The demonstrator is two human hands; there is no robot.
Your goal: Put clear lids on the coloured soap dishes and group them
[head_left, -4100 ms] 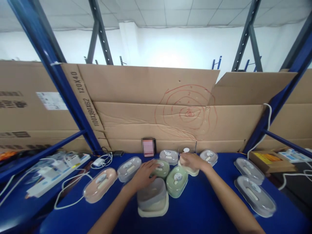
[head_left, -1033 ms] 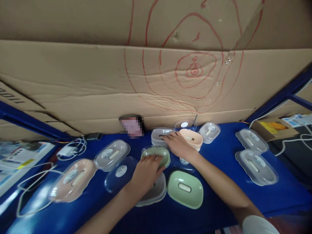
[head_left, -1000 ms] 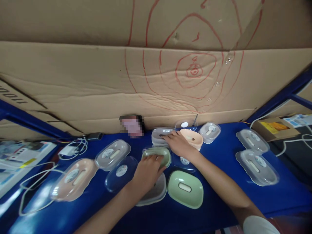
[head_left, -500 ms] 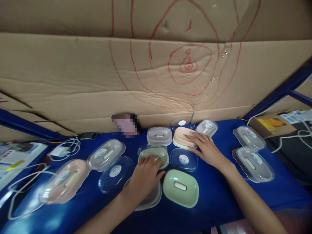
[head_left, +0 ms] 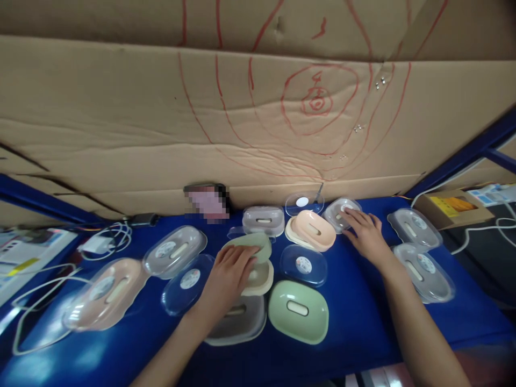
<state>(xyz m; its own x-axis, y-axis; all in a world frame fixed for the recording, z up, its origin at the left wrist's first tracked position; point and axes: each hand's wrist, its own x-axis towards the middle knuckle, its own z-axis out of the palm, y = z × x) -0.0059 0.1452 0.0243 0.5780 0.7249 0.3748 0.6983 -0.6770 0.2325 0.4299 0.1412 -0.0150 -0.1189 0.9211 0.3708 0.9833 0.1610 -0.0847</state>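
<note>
Head view: the left hand (head_left: pixel 226 274) lifts the sage-green oval plastic tray (head_left: pixel 246 246) off the cream oval dish (head_left: pixel 258 277) at the middle of the blue surface (head_left: pixel 346 322), fingers curled over its rim. It looks like separating parts. The right hand (head_left: pixel 368 239), fingers spread, rests on the small clear lidded soap box (head_left: pixel 341 212) far right; gripping it likely needs the fingers to close.

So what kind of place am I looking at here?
Probably a warehouse or packing bench: a blue work surface between blue racking beams, backed by flattened cardboard sheets, with many plastic soap boxes laid out.
</note>
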